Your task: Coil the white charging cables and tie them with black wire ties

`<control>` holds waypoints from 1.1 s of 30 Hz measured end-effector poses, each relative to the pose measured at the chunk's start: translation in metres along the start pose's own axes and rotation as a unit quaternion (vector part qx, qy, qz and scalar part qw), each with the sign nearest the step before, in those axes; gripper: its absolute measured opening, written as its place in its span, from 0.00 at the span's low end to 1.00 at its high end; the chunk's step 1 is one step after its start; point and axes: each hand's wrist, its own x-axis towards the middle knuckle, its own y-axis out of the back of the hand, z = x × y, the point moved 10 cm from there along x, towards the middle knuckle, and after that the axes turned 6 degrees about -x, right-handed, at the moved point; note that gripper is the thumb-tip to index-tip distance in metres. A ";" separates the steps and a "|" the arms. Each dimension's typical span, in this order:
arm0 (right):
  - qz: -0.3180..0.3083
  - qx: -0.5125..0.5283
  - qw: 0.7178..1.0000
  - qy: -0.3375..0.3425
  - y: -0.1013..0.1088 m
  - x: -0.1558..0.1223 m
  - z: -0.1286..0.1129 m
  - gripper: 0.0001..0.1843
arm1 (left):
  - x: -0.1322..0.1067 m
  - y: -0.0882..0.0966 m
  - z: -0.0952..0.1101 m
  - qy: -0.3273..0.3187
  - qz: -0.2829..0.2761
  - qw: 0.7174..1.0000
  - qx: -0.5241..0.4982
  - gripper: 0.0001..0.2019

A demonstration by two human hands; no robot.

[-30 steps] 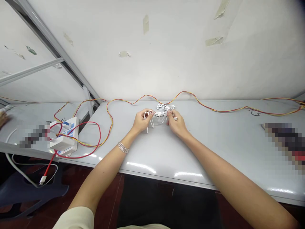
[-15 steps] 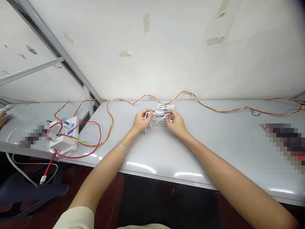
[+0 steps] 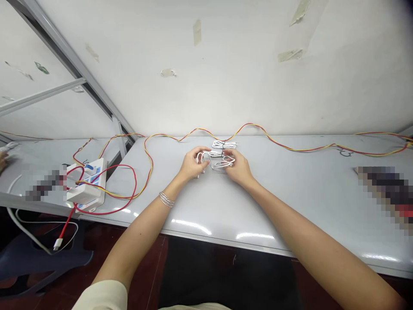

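Both my hands meet at the far middle of the white table (image 3: 290,189). My left hand (image 3: 191,165) and my right hand (image 3: 238,168) pinch a thin white cable (image 3: 217,162) that is folded into loops between them. Just behind it lie two more coiled white cables (image 3: 224,145), each tied with a dark band. A silver bracelet sits on my left wrist.
A twisted red and yellow wire (image 3: 258,129) runs along the wall and loops left to a white power strip (image 3: 87,185) at the table's left edge. A red cable with a plug (image 3: 63,234) hangs off that edge. Another person's hand (image 3: 2,160) shows at far left.
My hands have drawn closer together and the white cable's loops are gathered tighter between them. Nothing else has moved.
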 end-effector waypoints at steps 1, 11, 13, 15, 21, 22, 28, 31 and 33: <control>0.000 0.002 1.000 -0.003 0.000 0.000 0.000 0.24 | 0.000 -0.002 -0.001 0.001 -0.012 1.000 0.005 0.21; -0.037 0.026 0.999 0.012 -0.009 -0.004 -0.005 0.29 | -0.006 -0.024 -0.003 -0.004 -0.110 0.994 -0.011 0.26; -0.045 0.034 0.998 0.021 -0.011 -0.004 -0.005 0.31 | -0.006 -0.025 -0.005 -0.006 -0.112 0.994 -0.001 0.27; -0.053 0.039 0.997 0.027 -0.014 -0.005 -0.005 0.33 | -0.007 -0.026 -0.006 -0.010 -0.109 0.994 0.015 0.29; -0.085 0.038 0.995 0.044 -0.020 -0.007 -0.010 0.37 | -0.008 -0.027 -0.007 -0.026 -0.099 0.993 0.059 0.25; -0.086 0.037 0.995 0.044 -0.020 -0.007 -0.010 0.38 | -0.008 -0.027 -0.006 -0.028 -0.097 0.993 0.063 0.24; -0.083 0.041 0.995 0.035 -0.023 -0.006 -0.007 0.37 | -0.011 -0.028 0.003 -0.048 -0.105 0.990 0.082 0.16; -0.076 0.036 0.996 0.028 -0.023 -0.006 -0.006 0.33 | -0.010 -0.028 0.003 -0.064 -0.104 0.987 0.101 0.15; -0.073 0.025 0.996 0.034 -0.022 -0.006 -0.007 0.32 | -0.010 -0.028 0.003 -0.074 -0.104 0.986 0.107 0.13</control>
